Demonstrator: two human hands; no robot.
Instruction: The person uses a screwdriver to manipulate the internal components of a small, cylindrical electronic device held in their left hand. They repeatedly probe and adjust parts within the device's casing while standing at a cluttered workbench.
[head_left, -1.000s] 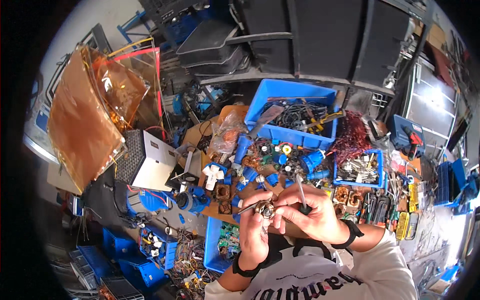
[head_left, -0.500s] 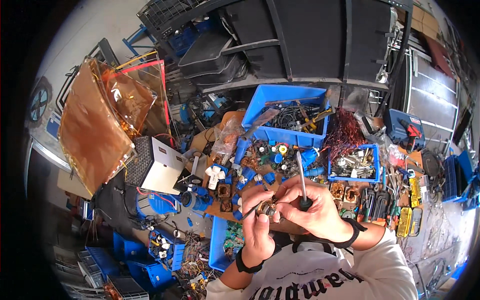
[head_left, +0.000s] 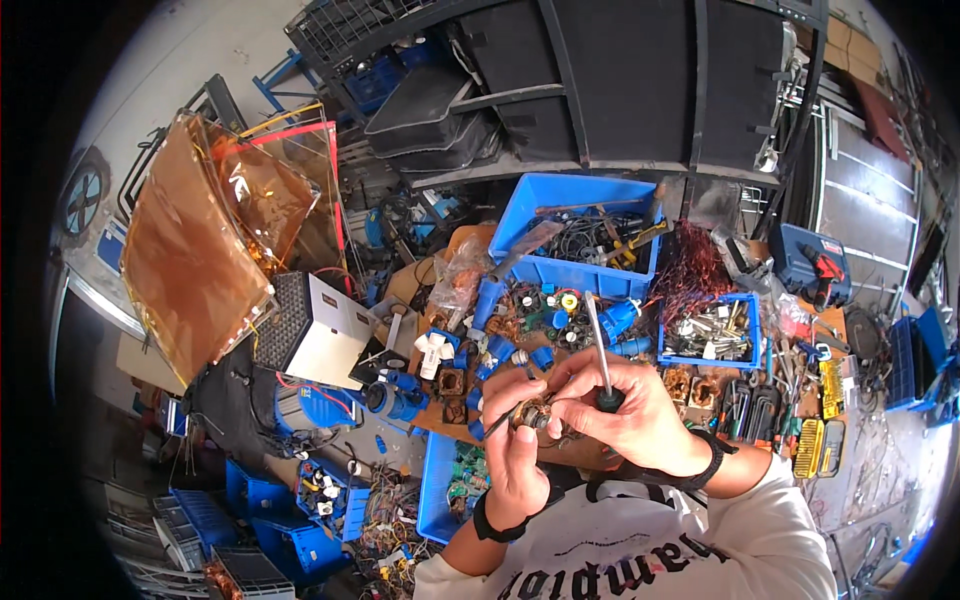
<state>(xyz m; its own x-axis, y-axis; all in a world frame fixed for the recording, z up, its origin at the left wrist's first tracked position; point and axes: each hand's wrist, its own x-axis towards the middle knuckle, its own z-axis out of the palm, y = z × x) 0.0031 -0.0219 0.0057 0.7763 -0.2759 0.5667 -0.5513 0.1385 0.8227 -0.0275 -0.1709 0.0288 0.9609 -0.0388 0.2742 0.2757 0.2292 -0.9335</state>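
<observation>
Close in front of my body, my left hand [head_left: 517, 470] is closed around a small round part wound with copper wire [head_left: 530, 415]. My right hand [head_left: 640, 425] grips a screwdriver [head_left: 600, 345], its metal shaft pointing up and away and its dark handle tucked against the palm. The thumb and fingers of that same hand also pinch at the right side of the wound part. Fingers cover much of the part, so its exact kind is hard to make out.
Blue connectors and copper coils [head_left: 702, 388] crowd the bench beyond my hands. A large blue bin [head_left: 575, 272] of cables stands behind them, with a blue tray [head_left: 705, 357] of metal pieces at right. Pliers and hex keys [head_left: 765, 405] lie farther right; a blue crate [head_left: 436, 490] sits left.
The view has shifted slightly, moving the surroundings a little in the picture. Both hands keep nearly the same hold on the wound part and screwdriver.
</observation>
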